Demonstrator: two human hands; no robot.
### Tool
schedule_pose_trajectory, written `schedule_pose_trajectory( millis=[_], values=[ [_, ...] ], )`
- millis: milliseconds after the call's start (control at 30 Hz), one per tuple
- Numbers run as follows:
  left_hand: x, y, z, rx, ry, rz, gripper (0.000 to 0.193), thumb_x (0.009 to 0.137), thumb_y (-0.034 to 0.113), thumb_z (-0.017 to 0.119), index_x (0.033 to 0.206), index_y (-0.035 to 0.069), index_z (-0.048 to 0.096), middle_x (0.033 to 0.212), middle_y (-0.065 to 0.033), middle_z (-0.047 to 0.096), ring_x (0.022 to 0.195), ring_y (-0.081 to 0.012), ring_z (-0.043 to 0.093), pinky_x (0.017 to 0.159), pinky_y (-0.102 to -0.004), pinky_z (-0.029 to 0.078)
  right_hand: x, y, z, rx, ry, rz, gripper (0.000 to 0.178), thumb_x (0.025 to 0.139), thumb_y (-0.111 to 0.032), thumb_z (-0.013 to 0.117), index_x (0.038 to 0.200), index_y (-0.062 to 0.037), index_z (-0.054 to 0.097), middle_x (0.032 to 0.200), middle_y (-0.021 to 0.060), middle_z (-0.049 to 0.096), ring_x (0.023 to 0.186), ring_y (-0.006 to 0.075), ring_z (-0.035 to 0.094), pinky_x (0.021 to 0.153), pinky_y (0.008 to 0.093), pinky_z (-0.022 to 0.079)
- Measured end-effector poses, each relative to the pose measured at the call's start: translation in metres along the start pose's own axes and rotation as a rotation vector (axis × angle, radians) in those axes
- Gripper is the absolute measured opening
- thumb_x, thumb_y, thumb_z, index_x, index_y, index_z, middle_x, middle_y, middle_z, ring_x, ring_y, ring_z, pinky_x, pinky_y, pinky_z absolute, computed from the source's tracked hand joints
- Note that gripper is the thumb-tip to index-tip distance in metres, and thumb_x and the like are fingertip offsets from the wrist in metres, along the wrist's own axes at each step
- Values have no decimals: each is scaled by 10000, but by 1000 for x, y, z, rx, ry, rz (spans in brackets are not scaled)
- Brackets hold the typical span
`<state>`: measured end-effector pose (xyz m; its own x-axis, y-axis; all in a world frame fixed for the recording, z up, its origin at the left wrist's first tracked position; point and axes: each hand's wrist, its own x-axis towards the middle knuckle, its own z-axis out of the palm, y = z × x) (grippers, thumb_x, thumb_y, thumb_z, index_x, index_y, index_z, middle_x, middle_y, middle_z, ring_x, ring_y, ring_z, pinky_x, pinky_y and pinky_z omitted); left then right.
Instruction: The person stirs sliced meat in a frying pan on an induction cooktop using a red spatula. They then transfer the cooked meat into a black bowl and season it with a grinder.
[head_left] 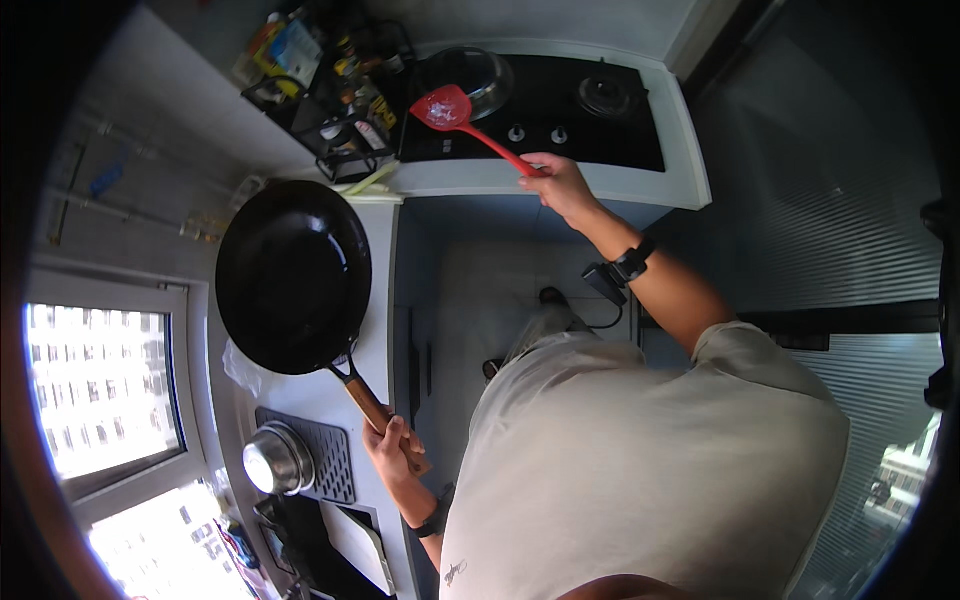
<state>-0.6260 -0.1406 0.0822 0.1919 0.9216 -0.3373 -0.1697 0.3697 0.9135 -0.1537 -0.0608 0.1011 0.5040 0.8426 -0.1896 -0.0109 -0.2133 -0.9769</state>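
Head view, left hand: my left hand (392,447) is closed around the wooden handle (378,412) of the black wok (293,275); the fingers wrap it fully.

Head view, wok: it sits over the white counter (385,300), between the window side and the open floor. I cannot tell if its bottom touches the counter or is lifted a little. Its inside looks dark and bare.

Head view, right hand: my right hand (558,182) is clamped on the end of the red spatula (462,120), arm stretched forward.

Head view, spatula: its blade is above the black stove top (590,125), just beside a glass lid (475,80) that lies on the left burner. Something pale is on the blade; too small to name.

Head view, around: a wire rack with bottles (330,90) stands left of the stove, a steel bowl (277,460) rests on a dark mat (325,455) near my left hand.

Risk, wok: I judge it is heavy for one hand on a long handle; if the wrist tips, the rim can hit the bowl or the rack.

Risk, spatula: held only at its far end, it may swing and knock the glass lid, or drop what lies on the blade onto the knobs.
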Motion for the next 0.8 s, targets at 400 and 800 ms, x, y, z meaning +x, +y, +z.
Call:
schedule_pose_trajectory(
  millis=[400,800],
  values=[
    [129,-11,225,206,-529,-182,163,897,44,608,1021,23,504,661,-48,518,420,-147,523,380,-285,444,-56,-10,-199,95,264,-159,443,879,-21,676,1317,-7,612,832,11,638,571,37,467,497,178,354],
    [247,-77,497,263,-721,-235,121,906,121,623,899,38,535,665,-25,527,476,-122,518,437,-286,456,72,-15,-324,116,206,37,453,943,-59,537,1392,6,547,985,89,698,668,83,552,572,217,410]
  ],
)
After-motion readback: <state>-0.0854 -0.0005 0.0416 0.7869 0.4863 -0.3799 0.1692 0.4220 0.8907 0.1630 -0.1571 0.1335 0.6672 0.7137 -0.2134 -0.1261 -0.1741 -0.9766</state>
